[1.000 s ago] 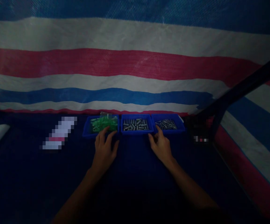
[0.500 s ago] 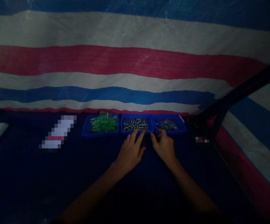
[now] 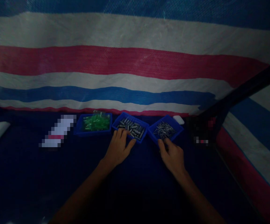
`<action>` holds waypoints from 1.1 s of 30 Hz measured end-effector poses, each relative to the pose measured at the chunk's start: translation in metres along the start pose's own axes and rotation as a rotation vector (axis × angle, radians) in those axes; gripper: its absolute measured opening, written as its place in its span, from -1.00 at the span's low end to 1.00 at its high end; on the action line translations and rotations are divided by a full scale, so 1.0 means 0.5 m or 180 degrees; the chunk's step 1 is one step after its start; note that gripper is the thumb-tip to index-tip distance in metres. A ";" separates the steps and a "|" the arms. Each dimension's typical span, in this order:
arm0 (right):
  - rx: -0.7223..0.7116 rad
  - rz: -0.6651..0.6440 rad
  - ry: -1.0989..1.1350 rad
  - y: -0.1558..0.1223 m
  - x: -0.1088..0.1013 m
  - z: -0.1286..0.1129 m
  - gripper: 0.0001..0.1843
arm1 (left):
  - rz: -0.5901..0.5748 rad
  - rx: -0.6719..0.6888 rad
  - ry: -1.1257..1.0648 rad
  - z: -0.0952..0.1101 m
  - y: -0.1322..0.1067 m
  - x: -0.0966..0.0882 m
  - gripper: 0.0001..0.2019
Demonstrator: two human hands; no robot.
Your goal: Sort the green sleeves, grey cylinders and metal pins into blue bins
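Observation:
Three blue plastic bins stand in a row at the far side of the dark surface. My left hand (image 3: 118,147) is at the near edge of the middle bin (image 3: 143,136), fingers over its rim and thumb against the outside. Short grey metal cylinders (image 3: 135,128) lie in that bin. At the near corner of the right bin (image 3: 179,130), my right hand (image 3: 172,154) closes thumb and fingers on the rim. Thin metal pins or nails (image 3: 164,129) fill this bin. Both bins sit turned at an angle. Part of each near rim is hidden by my fingers.
The left bin (image 3: 95,132) holds green pieces (image 3: 97,122) in clear plastic. A white object (image 3: 178,119) lies behind the right bin. A blurred-out white strip (image 3: 59,130) lies to the left. Striped sheeting (image 3: 125,59) hangs behind; a dark bar (image 3: 242,82) slants at right.
The middle and right bins have turned and their near corners have come closer to me. My hands have moved apart and slightly nearer. The left bin has shifted left.

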State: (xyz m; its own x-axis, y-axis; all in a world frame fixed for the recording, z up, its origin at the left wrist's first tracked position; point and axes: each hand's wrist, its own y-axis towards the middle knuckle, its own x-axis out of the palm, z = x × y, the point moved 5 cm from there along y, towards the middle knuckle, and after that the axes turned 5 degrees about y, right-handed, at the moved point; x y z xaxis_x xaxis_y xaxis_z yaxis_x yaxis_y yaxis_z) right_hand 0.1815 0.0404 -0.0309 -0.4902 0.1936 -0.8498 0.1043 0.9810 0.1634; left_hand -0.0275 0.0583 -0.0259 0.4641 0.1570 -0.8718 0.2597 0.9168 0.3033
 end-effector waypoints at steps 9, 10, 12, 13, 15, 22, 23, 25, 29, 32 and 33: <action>0.0586 0.0588 0.0320 -0.014 -0.028 0.081 -0.57 | 0.0358 -0.0274 -0.0107 -0.016 -0.021 -0.010 -0.79; 0.0717 0.0679 0.0508 -0.010 -0.028 0.090 -0.57 | 0.0486 -0.0325 -0.0202 -0.011 -0.032 -0.012 -0.73; 0.0920 0.0851 0.0805 -0.002 -0.028 0.106 -0.46 | 0.0630 -0.0405 -0.0349 0.002 -0.056 -0.011 -0.51; 0.0943 0.0898 0.0882 0.003 -0.027 0.112 -0.42 | 0.0597 -0.0435 -0.0398 0.009 -0.067 -0.007 -0.42; 0.0845 0.0900 0.0917 0.015 -0.026 0.121 -0.46 | 0.0325 -0.0524 -0.0450 0.019 -0.081 0.008 -0.41; 0.0742 0.1280 0.1173 0.050 -0.056 0.143 -0.61 | 0.0030 -0.0591 -0.0532 -0.013 -0.065 0.003 -0.78; 0.0701 0.1393 0.1234 0.052 -0.061 0.140 -0.61 | 0.0026 -0.0526 -0.0568 -0.018 -0.062 -0.001 -0.77; 0.0600 0.1565 0.1370 0.051 -0.064 0.134 -0.62 | 0.0025 -0.0443 -0.0629 -0.024 -0.061 -0.007 -0.76; 0.0542 0.1651 0.1632 0.037 -0.054 0.126 -0.62 | 0.0105 -0.0454 -0.0731 -0.024 -0.066 -0.010 -0.79; 0.0645 0.1635 0.1810 0.024 -0.050 0.129 -0.61 | 0.0025 -0.0432 -0.0792 -0.020 -0.067 -0.009 -0.83; 0.0661 0.1628 0.1789 0.020 -0.051 0.128 -0.61 | -0.0028 -0.0407 -0.0812 -0.020 -0.066 -0.008 -0.84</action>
State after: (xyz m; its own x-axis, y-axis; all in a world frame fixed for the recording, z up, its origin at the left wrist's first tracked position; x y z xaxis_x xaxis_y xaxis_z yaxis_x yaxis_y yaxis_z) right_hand 0.2505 0.0448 -0.0395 -0.6961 0.6501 -0.3045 0.5672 0.7581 0.3218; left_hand -0.0463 0.0309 -0.0361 0.6646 0.0662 -0.7442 0.1633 0.9591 0.2312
